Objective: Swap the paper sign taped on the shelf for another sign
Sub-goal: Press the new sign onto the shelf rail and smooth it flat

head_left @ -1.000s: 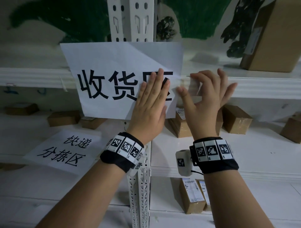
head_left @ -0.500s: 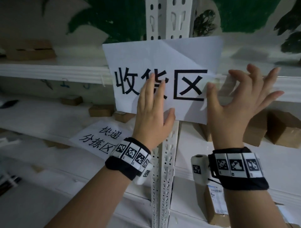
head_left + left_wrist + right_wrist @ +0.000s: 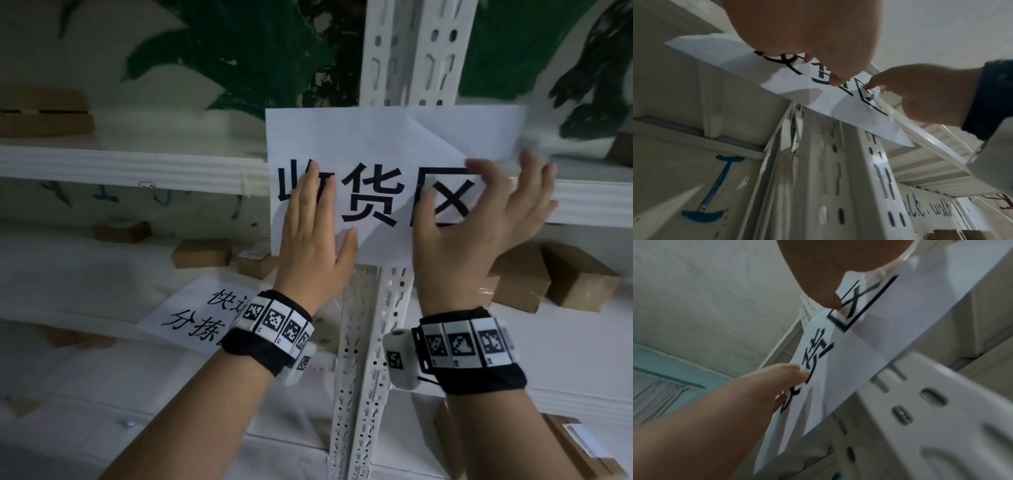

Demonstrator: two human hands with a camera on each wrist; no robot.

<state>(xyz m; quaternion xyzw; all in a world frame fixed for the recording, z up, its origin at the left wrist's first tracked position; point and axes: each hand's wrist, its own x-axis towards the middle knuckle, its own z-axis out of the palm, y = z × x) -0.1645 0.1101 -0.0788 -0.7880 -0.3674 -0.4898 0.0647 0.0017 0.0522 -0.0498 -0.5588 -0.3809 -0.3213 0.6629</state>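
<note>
A white paper sign [image 3: 394, 150] with three large black characters lies flat against the front edge of a white shelf [image 3: 120, 168], right over the slotted upright post [image 3: 370, 342] of the rack. A diagonal crease runs across its upper right part. Its top edge stands above the shelf edge and its bottom edge hangs below it.

The left hand [image 3: 313, 240] presses flat on the left part of the sign, fingers straight and close together over the first character, thumb spread out to the side along the lower edge of the paper. The right hand [image 3: 479, 226] is at the right part of the sign, over the boxed last character. Its thumb tip touches the paper at the left side of that character, and its forefinger curves above it, so the two make an open ring; the other fingers are spread and reach past the right edge of the sheet onto the shelf edge. Whether it pinches anything there, such as tape, cannot be told: the fingertips are blurred.

A second sign [image 3: 191, 311] with handwritten-style black characters lies flat on the lower shelf board [image 3: 85, 274], to the left of the post and partly hidden by the left wrist. Several small cardboard boxes [image 3: 579, 281] stand on the same level, left and right of the post. Behind the rack, a wall painted with green plant shapes [image 3: 239, 51] shows.
</note>
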